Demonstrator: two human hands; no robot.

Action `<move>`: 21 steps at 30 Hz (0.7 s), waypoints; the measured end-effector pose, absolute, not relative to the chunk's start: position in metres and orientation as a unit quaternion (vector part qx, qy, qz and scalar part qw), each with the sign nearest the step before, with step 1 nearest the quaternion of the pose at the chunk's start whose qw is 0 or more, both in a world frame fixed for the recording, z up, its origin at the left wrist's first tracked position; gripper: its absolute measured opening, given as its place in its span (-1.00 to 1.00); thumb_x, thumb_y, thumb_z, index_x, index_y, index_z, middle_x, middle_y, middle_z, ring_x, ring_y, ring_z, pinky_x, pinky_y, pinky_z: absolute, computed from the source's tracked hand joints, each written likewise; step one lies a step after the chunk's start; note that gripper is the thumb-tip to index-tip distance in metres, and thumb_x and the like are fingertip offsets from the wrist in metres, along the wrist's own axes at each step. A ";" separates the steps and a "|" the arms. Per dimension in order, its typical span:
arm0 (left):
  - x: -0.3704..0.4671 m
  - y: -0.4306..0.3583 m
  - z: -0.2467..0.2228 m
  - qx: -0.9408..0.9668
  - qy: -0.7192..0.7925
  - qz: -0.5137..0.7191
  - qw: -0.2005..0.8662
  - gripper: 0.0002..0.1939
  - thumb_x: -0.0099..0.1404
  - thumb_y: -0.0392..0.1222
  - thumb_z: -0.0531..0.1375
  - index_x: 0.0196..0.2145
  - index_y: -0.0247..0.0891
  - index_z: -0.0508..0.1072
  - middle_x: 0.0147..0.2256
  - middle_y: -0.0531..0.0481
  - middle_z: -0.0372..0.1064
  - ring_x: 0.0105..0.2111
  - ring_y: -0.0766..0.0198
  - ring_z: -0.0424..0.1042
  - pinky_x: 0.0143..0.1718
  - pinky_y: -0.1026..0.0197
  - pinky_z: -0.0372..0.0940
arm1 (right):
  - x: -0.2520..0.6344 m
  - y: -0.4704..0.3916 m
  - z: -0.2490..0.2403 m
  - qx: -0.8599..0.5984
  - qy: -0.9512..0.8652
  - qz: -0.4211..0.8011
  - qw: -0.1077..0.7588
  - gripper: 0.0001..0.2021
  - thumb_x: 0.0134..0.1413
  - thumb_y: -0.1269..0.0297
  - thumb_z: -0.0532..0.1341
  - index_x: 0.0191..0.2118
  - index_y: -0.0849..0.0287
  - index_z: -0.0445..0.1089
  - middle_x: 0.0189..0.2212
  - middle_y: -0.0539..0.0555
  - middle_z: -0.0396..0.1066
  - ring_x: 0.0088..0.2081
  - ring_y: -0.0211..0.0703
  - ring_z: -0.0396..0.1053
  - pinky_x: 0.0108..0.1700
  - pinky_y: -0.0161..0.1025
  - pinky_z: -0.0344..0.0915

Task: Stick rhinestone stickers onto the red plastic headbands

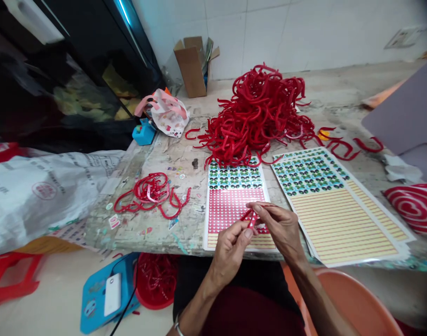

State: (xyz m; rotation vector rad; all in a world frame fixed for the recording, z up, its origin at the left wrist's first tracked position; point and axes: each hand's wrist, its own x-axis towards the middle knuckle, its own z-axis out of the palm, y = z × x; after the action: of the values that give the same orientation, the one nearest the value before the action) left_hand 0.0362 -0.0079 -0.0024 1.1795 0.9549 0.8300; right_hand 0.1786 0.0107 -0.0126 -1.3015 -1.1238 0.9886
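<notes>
Between my two hands is a red strip [252,219] with small white marks on its face. My left hand [231,245] pinches its lower end between thumb and fingers. At the upper end, the thumb and fingers of my right hand [280,226] close on it. Both hands are over a sticker sheet [224,205] with rows of pink hearts, green pictures and yellow strips. Behind that sheet rises a big heap of red curved bands [259,116]. A smaller pile of red bands [152,191] lies to the left.
More sticker sheets [339,224] lie on the right. A cardboard box [190,67], a pink-and-white bag [167,114] and a blue holder [144,132] stand at the back left. Below the table are a red basin [155,303], a blue stool [90,294] and an orange tub [353,298].
</notes>
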 end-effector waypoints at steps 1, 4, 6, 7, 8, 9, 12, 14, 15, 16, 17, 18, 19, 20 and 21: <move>0.036 -0.008 -0.003 0.516 0.417 0.364 0.654 -0.72 0.31 -0.08 0.03 -0.27 -0.34 0.41 -0.53 0.09 0.09 -0.53 0.40 0.04 -0.48 0.32 0.00 | 0.178 0.010 -0.013 -0.545 -0.474 0.419 0.550 -0.83 0.04 0.24 0.21 -0.29 0.14 0.51 -0.35 0.06 0.51 -0.39 -0.17 0.45 -0.39 -0.27 0.44; 0.035 -0.008 -0.001 0.519 0.413 0.361 0.656 -0.74 0.30 -0.09 0.03 -0.30 -0.33 0.41 -0.53 0.08 0.11 -0.52 0.39 0.07 -0.47 0.32 0.03 | 0.178 0.009 -0.011 -0.543 -0.506 0.377 0.554 -0.86 0.04 0.28 0.21 -0.30 0.13 0.51 -0.33 0.06 0.51 -0.28 -0.12 0.45 -0.25 -0.22 0.42; 0.035 -0.006 0.004 0.537 0.411 0.355 0.645 -0.76 0.30 -0.11 0.03 -0.32 -0.33 0.39 -0.52 0.07 0.16 -0.49 0.37 0.14 -0.42 0.31 0.07 | 0.177 0.008 -0.010 -0.543 -0.534 0.337 0.553 -0.86 0.05 0.32 0.20 -0.28 0.12 0.50 -0.32 0.07 0.51 -0.28 -0.13 0.45 -0.21 -0.21 0.40; 0.035 -0.005 0.007 0.549 0.410 0.352 0.638 -0.77 0.30 -0.13 0.02 -0.34 -0.32 0.39 -0.51 0.06 0.19 -0.48 0.35 0.17 -0.40 0.31 0.09 | 0.177 0.007 -0.008 -0.541 -0.546 0.321 0.553 -0.86 0.05 0.34 0.20 -0.27 0.12 0.50 -0.32 0.07 0.50 -0.28 -0.14 0.45 -0.21 -0.20 0.40; 0.035 -0.004 0.010 0.561 0.409 0.348 0.630 -0.77 0.30 -0.14 0.02 -0.36 -0.32 0.38 -0.50 0.05 0.21 -0.46 0.35 0.19 -0.37 0.31 0.11 | 0.177 0.007 -0.007 -0.538 -0.558 0.306 0.553 -0.86 0.05 0.36 0.20 -0.27 0.11 0.50 -0.32 0.06 0.50 -0.28 -0.14 0.45 -0.21 -0.21 0.39; 0.035 -0.003 0.013 0.573 0.409 0.345 0.620 -0.78 0.31 -0.15 0.01 -0.38 -0.31 0.37 -0.48 0.04 0.23 -0.44 0.34 0.21 -0.34 0.31 0.11 | 0.177 0.007 -0.006 -0.533 -0.570 0.292 0.553 -0.85 0.05 0.37 0.19 -0.27 0.11 0.50 -0.32 0.06 0.50 -0.28 -0.14 0.45 -0.20 -0.21 0.39; 0.035 0.000 0.019 0.601 0.417 0.338 0.592 -0.77 0.31 -0.16 0.01 -0.44 -0.30 0.34 -0.48 0.05 0.24 -0.43 0.35 0.21 -0.34 0.32 0.10 | 0.176 0.007 -0.004 -0.515 -0.603 0.260 0.551 -0.84 0.05 0.41 0.19 -0.26 0.11 0.50 -0.32 0.07 0.51 -0.27 -0.13 0.45 -0.21 -0.21 0.38; 0.035 0.001 0.019 0.603 0.416 0.336 0.592 -0.76 0.31 -0.16 0.00 -0.46 -0.30 0.31 -0.50 0.06 0.22 -0.46 0.36 0.19 -0.37 0.32 0.09 | 0.176 0.008 -0.003 -0.513 -0.611 0.253 0.547 -0.83 0.05 0.41 0.19 -0.25 0.10 0.49 -0.32 0.07 0.51 -0.26 -0.13 0.45 -0.21 -0.20 0.38; 0.034 0.001 0.018 0.598 0.411 0.337 0.600 -0.74 0.32 -0.15 -0.01 -0.47 -0.30 0.30 -0.52 0.07 0.20 -0.48 0.37 0.18 -0.39 0.32 0.08 | 0.176 0.009 -0.003 -0.517 -0.611 0.253 0.544 -0.83 0.05 0.41 0.19 -0.24 0.10 0.49 -0.31 0.07 0.51 -0.26 -0.13 0.45 -0.21 -0.20 0.38; 0.034 0.001 0.017 0.590 0.406 0.338 0.611 -0.74 0.33 -0.14 -0.02 -0.47 -0.30 0.29 -0.54 0.08 0.18 -0.50 0.38 0.16 -0.40 0.31 0.08 | 0.176 0.009 -0.003 -0.521 -0.611 0.253 0.540 -0.82 0.05 0.41 0.19 -0.23 0.10 0.49 -0.31 0.07 0.51 -0.26 -0.13 0.45 -0.21 -0.20 0.38; 0.033 0.001 0.015 0.580 0.401 0.339 0.623 -0.73 0.33 -0.13 -0.02 -0.45 -0.30 0.30 -0.55 0.08 0.16 -0.51 0.39 0.15 -0.42 0.31 0.07 | 0.176 0.010 -0.003 -0.524 -0.611 0.254 0.536 -0.81 0.06 0.40 0.19 -0.21 0.11 0.48 -0.30 0.07 0.51 -0.27 -0.14 0.45 -0.22 -0.21 0.38; 0.033 0.001 0.014 0.568 0.397 0.341 0.635 -0.74 0.33 -0.12 -0.01 -0.43 -0.31 0.31 -0.56 0.09 0.14 -0.52 0.39 0.13 -0.43 0.31 0.06 | 0.176 0.011 -0.003 -0.525 -0.611 0.256 0.535 -0.81 0.06 0.40 0.19 -0.19 0.11 0.48 -0.29 0.07 0.51 -0.28 -0.15 0.46 -0.23 -0.22 0.38; 0.032 0.001 0.013 0.557 0.396 0.342 0.645 -0.74 0.32 -0.11 0.00 -0.40 -0.33 0.33 -0.57 0.10 0.13 -0.53 0.40 0.12 -0.45 0.31 0.05 | 0.176 0.011 -0.003 -0.524 -0.611 0.259 0.534 -0.80 0.06 0.40 0.19 -0.18 0.12 0.48 -0.29 0.07 0.51 -0.28 -0.15 0.46 -0.23 -0.23 0.39; 0.032 0.001 0.013 0.546 0.396 0.343 0.653 -0.74 0.32 -0.10 0.01 -0.37 -0.34 0.34 -0.57 0.10 0.12 -0.54 0.40 0.11 -0.46 0.31 0.04 | 0.176 0.011 -0.003 -0.523 -0.610 0.262 0.534 -0.80 0.07 0.40 0.18 -0.17 0.12 0.47 -0.28 0.08 0.51 -0.29 -0.16 0.46 -0.24 -0.23 0.39; 0.032 0.001 0.012 0.537 0.398 0.344 0.659 -0.73 0.31 -0.09 0.02 -0.34 -0.35 0.36 -0.58 0.10 0.10 -0.55 0.41 0.09 -0.47 0.32 0.02 | 0.176 0.011 -0.003 -0.524 -0.609 0.265 0.533 -0.79 0.07 0.40 0.18 -0.17 0.12 0.47 -0.28 0.08 0.51 -0.30 -0.16 0.46 -0.24 -0.23 0.39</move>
State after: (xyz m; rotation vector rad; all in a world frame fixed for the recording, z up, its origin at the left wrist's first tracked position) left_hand 0.0322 0.0006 0.0124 1.2156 0.9006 0.7788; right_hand 0.1764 0.0110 -0.0030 -1.2490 -1.4519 0.6328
